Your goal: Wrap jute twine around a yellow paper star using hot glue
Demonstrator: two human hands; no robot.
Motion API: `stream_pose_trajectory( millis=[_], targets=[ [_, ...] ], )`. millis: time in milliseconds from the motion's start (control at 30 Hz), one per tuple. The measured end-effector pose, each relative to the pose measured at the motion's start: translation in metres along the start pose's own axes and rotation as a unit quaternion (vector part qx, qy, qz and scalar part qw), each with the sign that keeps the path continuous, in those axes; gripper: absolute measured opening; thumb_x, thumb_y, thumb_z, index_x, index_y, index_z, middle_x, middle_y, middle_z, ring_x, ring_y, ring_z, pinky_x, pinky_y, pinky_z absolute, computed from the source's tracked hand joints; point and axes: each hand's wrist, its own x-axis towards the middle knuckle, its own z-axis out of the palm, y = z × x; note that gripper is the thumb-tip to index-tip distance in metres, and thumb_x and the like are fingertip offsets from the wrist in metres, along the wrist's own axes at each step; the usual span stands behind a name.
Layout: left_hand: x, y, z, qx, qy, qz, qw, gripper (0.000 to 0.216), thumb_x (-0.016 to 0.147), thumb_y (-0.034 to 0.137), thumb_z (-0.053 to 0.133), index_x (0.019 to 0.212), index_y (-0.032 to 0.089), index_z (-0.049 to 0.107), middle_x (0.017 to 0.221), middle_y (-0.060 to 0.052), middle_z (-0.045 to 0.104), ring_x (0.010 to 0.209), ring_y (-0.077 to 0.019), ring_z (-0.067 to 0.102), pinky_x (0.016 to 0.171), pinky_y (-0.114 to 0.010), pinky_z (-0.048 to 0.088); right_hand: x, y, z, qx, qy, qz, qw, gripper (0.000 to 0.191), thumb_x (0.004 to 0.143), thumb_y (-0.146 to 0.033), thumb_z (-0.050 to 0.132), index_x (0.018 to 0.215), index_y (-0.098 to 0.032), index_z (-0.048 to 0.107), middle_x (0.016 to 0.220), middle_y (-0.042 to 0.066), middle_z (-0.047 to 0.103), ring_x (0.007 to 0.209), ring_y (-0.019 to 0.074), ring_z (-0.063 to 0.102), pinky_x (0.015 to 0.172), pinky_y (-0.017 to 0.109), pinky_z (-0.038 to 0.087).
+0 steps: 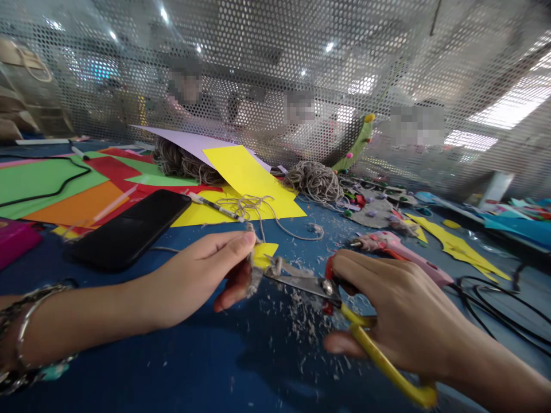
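The left forearm is extended in from the left edge, with bracelets [28,330] worn at the wrist, and the left hand [206,269] is turned thumb-side up. Its thumb is laid forward along the index finger, and a piece of grey yarn [255,281] is clamped at the fingertips, with the lower fingers curled beneath. A small yellow scrap [264,252] is seen just beside the thumb tip.

The right forearm is brought in from the lower right corner, and the right hand [383,298] is held with its back upward. Its fingers are bent together round the handle of the scissors [301,282], while the thumb is stretched out below, apart from them. The blades are pointed leftward at the yarn, in front of the left fingertips; whether they are parted cannot be told.

Both hands are held above the blue table [172,361], where pale fibres [305,321] are scattered under the scissors. A pink glue gun [415,258] is partly covered by the right hand.
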Motion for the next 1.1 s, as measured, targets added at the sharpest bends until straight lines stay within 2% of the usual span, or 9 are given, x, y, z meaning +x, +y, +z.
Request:
stream_pose_trajectory(
  millis=[200, 500, 667, 800, 900, 1033, 1100],
  targets=[
    [0.000, -0.001, 0.001, 0.010, -0.008, 0.001, 1.000, 0.045, 0.090, 0.035, 0.023, 0.052, 0.017, 0.039, 0.040, 0.006, 0.039, 0.039, -0.0060, 0.036, 0.046, -0.018, 0.032, -0.002, 0.002, 0.001, -0.019, 0.003, 0.005, 1.000, 0.053, 0.064, -0.070, 0.044, 0.059, -0.017, 0.044, 0.051, -0.002, 0.048, 0.039, 0.0095, 0.042, 0.041, 0.022, 0.025],
    [0.001, -0.002, 0.001, 0.004, -0.013, -0.007, 1.000, 0.045, 0.090, 0.035, 0.023, 0.053, 0.017, 0.039, 0.039, 0.006, 0.039, 0.039, -0.0065, 0.036, 0.047, -0.019, 0.033, -0.002, 0.002, 0.000, 0.105, -0.043, 0.055, 0.992, 0.058, 0.070, -0.072, 0.029, 0.055, -0.017, 0.040, 0.050, -0.002, 0.042, 0.043, 0.0070, 0.032, 0.042, 0.021, 0.022],
    [0.001, -0.002, 0.002, -0.001, -0.012, -0.007, 1.000, 0.044, 0.090, 0.035, 0.023, 0.053, 0.017, 0.039, 0.039, 0.006, 0.039, 0.039, -0.0062, 0.035, 0.046, -0.018, 0.032, 0.001, 0.004, -0.004, 0.160, -0.086, 0.061, 0.981, 0.056, 0.070, -0.072, 0.030, 0.060, -0.017, 0.040, 0.056, -0.002, 0.044, 0.046, 0.0075, 0.032, 0.043, 0.021, 0.024],
    [0.002, -0.004, -0.002, 0.012, -0.002, -0.004, 1.000, 0.044, 0.090, 0.036, 0.024, 0.053, 0.017, 0.039, 0.039, 0.006, 0.040, 0.039, -0.0060, 0.036, 0.048, -0.018, 0.033, 0.000, 0.009, -0.004, 0.178, -0.095, 0.074, 0.977, 0.056, 0.070, -0.071, 0.029, 0.063, -0.017, 0.042, 0.057, -0.001, 0.045, 0.047, 0.0085, 0.035, 0.043, 0.022, 0.028],
    [0.003, -0.006, -0.005, 0.036, 0.019, -0.005, 0.999, 0.040, 0.088, 0.038, 0.026, 0.059, 0.017, 0.043, 0.047, 0.006, 0.044, 0.042, -0.0062, 0.038, 0.047, -0.018, 0.033, -0.008, 0.018, -0.002, 0.188, -0.094, 0.070, 0.975, 0.055, 0.075, -0.067, 0.026, 0.073, -0.017, 0.048, 0.062, 0.002, 0.052, 0.051, 0.0117, 0.044, 0.046, 0.024, 0.035],
    [0.007, -0.008, -0.007, 0.074, 0.031, -0.006, 0.997, 0.034, 0.087, 0.038, 0.027, 0.071, 0.016, 0.047, 0.052, 0.005, 0.045, 0.046, -0.0077, 0.041, 0.051, -0.020, 0.034, -0.020, 0.028, 0.001, 0.182, -0.057, 0.028, 0.981, 0.047, 0.086, -0.051, 0.019, 0.101, -0.019, 0.050, 0.081, 0.006, 0.060, 0.070, 0.0158, 0.057, 0.054, 0.025, 0.044],
    [0.008, -0.010, -0.008, 0.098, 0.029, -0.003, 0.995, 0.033, 0.087, 0.038, 0.027, 0.076, 0.016, 0.049, 0.051, 0.005, 0.044, 0.048, -0.0090, 0.043, 0.055, -0.021, 0.036, -0.022, 0.028, 0.000, 0.111, -0.039, 0.010, 0.993, 0.051, 0.089, -0.043, 0.005, 0.097, -0.019, 0.050, 0.074, 0.004, 0.059, 0.064, 0.0127, 0.057, 0.053, 0.023, 0.044]
  ],
)
